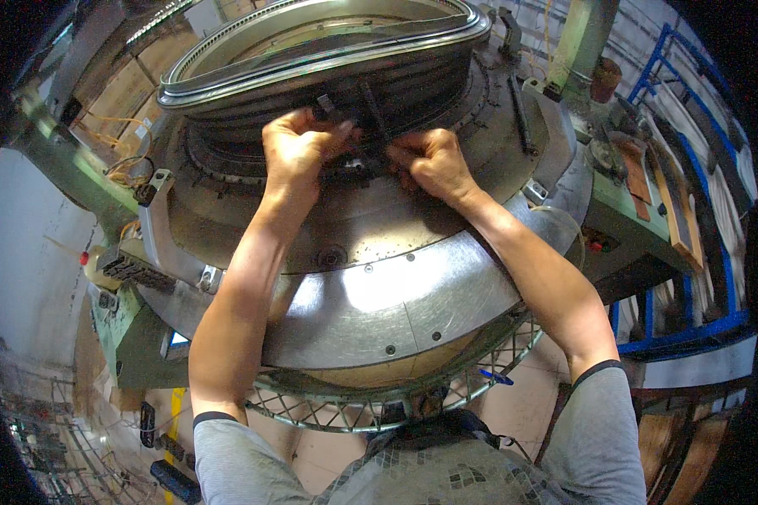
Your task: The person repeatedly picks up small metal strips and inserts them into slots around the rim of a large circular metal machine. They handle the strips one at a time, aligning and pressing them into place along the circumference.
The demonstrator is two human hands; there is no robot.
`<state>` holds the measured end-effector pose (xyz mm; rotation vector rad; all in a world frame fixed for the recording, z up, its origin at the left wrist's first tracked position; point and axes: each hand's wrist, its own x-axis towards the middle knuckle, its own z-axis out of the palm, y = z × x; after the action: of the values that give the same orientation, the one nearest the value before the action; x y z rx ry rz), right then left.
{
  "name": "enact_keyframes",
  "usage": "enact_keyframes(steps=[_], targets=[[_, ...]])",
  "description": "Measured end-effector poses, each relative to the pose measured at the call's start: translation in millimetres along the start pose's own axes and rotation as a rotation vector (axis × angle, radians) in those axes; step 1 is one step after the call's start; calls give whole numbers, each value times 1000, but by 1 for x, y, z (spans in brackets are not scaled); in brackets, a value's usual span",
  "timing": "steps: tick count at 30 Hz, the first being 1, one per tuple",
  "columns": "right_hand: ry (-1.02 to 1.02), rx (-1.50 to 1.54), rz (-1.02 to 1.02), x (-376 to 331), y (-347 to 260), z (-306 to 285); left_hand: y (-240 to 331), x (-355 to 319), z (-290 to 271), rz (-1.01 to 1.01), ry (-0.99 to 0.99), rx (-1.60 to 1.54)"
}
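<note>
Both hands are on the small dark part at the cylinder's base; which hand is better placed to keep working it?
Likely the left hand: its fingers pinch the small dark part directly below the ribbed cylinder. The right hand is curled beside it, seemingly steadying.

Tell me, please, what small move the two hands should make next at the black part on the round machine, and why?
Probably keep the left hand steady and let the right hand press the small black part closer to the ribbed cylinder. Both hands pinch it against the cylinder's lower edge, above the round metal plate, and it appears not fully seated, though the fingers hide the joint.
</note>
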<state>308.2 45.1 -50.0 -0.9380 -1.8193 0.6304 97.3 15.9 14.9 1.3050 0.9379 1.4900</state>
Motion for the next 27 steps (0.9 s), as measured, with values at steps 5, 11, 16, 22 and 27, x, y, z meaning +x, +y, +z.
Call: enact_keyframes(steps=[5,11,16,22,27], targets=[[22,-93,-40,0,-4,4,9,-5,7,834,63,898],[49,-72,-89,2,-10,7,-1,-10,10,829,-2,1226],[49,-95,-112,2,-9,6,-4,-11,11,808,-26,1264],[52,-87,-137,2,-10,6,-4,-11,9,767,-73,1314],[38,-82,-72,2,-11,5,-7,-9,9,795,-70,1291]])
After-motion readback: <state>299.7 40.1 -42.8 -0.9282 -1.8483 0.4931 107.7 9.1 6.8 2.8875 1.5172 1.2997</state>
